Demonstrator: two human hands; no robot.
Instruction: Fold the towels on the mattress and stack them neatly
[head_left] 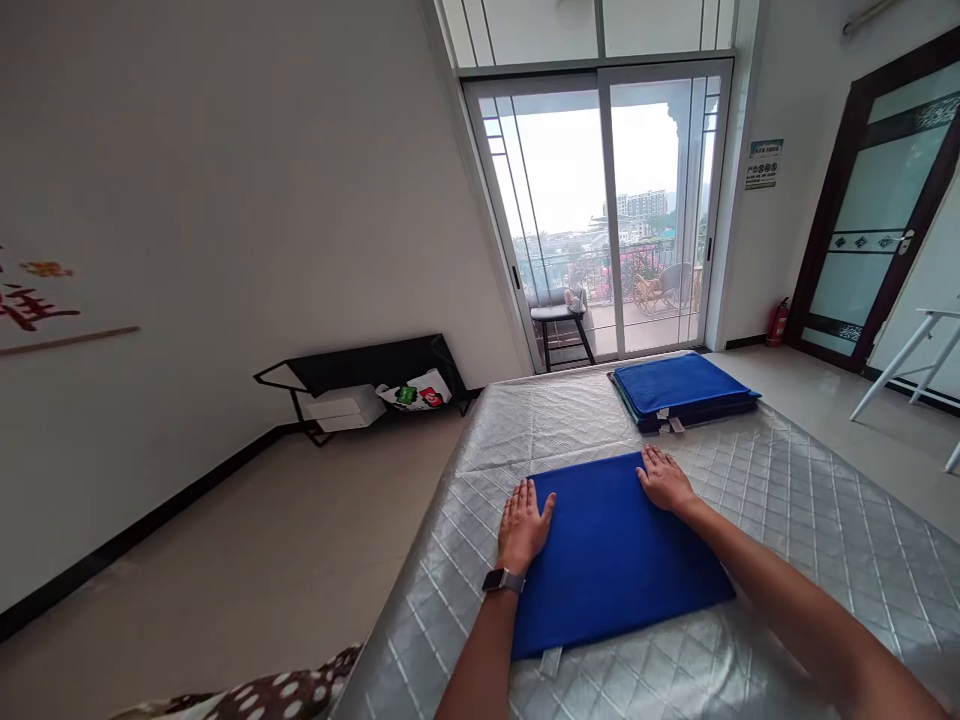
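A flat blue folded cloth (611, 560) lies on the silver quilted mattress (442, 600), a small white tag at its near edge. Flat on its far left corner rests my left hand (523, 525), fingers stretched out, a watch on the wrist. My right hand (665, 480) lies with its fingers extended at the far right corner. Neither hand grasps anything. Beyond them, a stack of folded cloths (686, 385) with a blue one on top sits near the mattress's far edge.
Left of the mattress, a black-framed rack (360, 370) against the wall holds a white box and a printed bag. Brown dotted fabric (292, 690) shows at the bottom. Beyond the far edge are a dark stool (556, 315) and sliding glass doors (607, 220). White table legs (896, 365) stand at right.
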